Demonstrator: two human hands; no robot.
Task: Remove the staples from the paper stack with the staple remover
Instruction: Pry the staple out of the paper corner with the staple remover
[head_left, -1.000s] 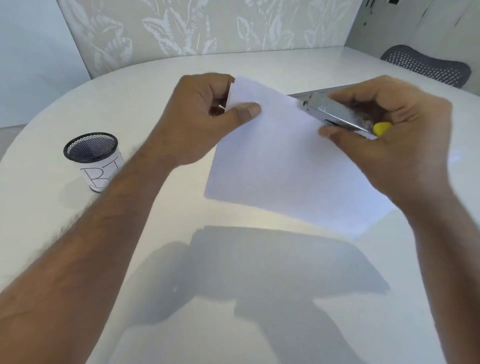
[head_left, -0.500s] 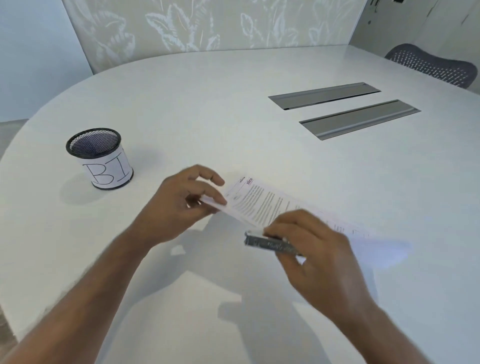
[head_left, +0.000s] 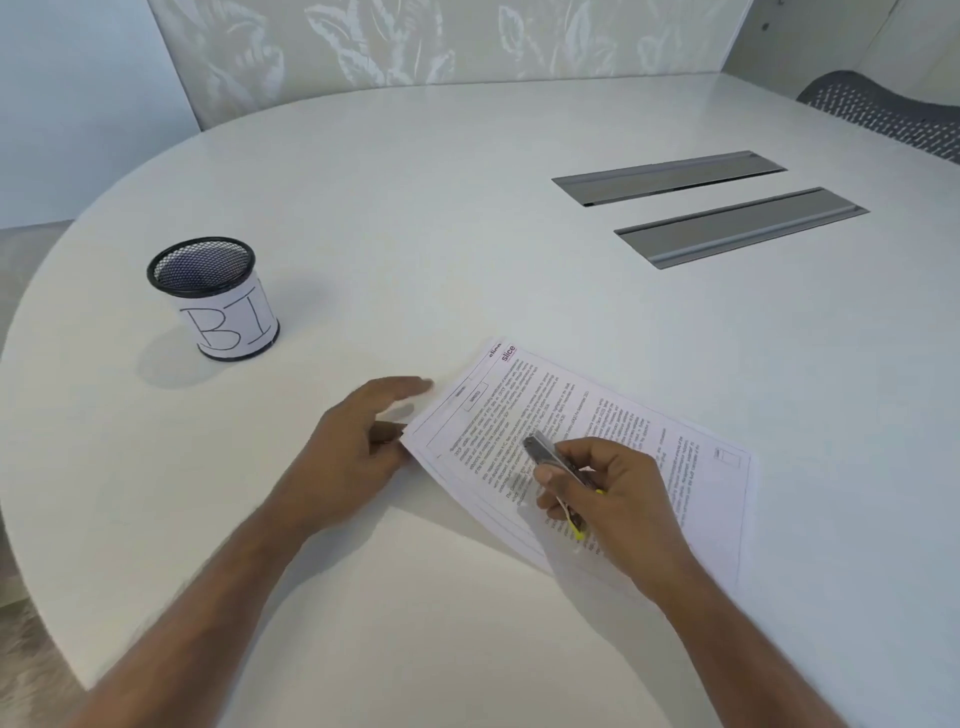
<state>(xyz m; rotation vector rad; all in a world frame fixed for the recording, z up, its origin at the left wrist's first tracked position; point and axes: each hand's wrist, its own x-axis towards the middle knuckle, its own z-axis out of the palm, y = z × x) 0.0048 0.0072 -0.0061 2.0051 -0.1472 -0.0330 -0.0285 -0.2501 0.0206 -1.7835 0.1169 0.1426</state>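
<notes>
A stack of printed white paper (head_left: 649, 431) lies flat on the white table, turned at an angle, its sheets slightly fanned at the far left corner. My right hand (head_left: 618, 499) rests over the middle of the stack, closed around a silver metal staple remover with yellow parts (head_left: 545, 453); the tool's metal tip points up and left over the text. My left hand (head_left: 358, 447) lies at the stack's left edge, fingers loosely spread and blurred, fingertips touching the paper's edge. No staple is visible.
A black mesh cup (head_left: 215, 296) with a white label marked "BI" stands at the left. Two grey cable-slot covers (head_left: 670, 177) sit in the table at the far right. A mesh chair back (head_left: 888, 117) shows behind. The table's curved edge (head_left: 47, 613) runs near left.
The paper stack went from held up in the air to lying flat on the table, printed side up. My left hand let go of its corner; my right hand carried the tool over the sheet.
</notes>
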